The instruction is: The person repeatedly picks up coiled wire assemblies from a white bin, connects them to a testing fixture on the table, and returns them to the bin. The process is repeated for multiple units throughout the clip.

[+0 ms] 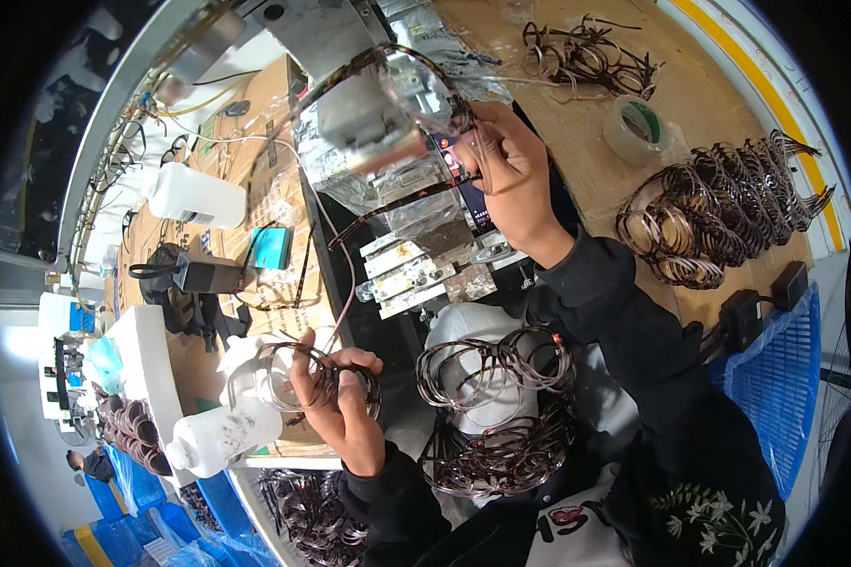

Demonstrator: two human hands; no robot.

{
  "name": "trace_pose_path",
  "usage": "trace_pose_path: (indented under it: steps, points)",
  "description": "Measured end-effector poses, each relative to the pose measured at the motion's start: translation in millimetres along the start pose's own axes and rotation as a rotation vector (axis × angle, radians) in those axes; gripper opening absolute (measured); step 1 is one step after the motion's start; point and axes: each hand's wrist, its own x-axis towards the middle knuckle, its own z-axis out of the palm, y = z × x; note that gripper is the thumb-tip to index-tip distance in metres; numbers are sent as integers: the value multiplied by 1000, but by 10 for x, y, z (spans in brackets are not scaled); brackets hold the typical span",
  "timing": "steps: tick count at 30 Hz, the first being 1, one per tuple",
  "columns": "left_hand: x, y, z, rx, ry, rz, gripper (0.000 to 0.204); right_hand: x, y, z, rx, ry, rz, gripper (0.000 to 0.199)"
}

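Pinching a speckled brown glasses frame [433, 68] between thumb and fingers, you hold it with your right hand [515, 180] over the metal machine [411, 274], one earpiece [421, 195] slanting across that landmark. Your left hand [345, 411], nearer you and left of the machine, has its fingers curled around a small bunch of frames [326, 380]. A heap of frames [501, 449] lies between the machine and your body. Right of the machine sit a long row of frames [728, 213], a tape roll [622, 137] and, farther off, a loose tangle [596, 61]. Left of it are a white bottle [199, 197] and a blue pad [272, 248].
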Motion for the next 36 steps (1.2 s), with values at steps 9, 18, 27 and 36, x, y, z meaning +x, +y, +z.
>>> trace_pose_path:
  steps: [9,18,27,36]
  points:
    - [138,261,119,-254,-7,-15,54,-78,-80,-61,-136,8,-213,18]
    - [95,575,487,-213,-167,196,66,-672,-871,27,-480,-542,-569,26]
    - [63,460,279,-160,10,277,49,-768,-1154,-542,-981,-806,157,16]
    - [83,187,157,31,94,115,44,-590,-1556,-558,-680,-429,-39,12]
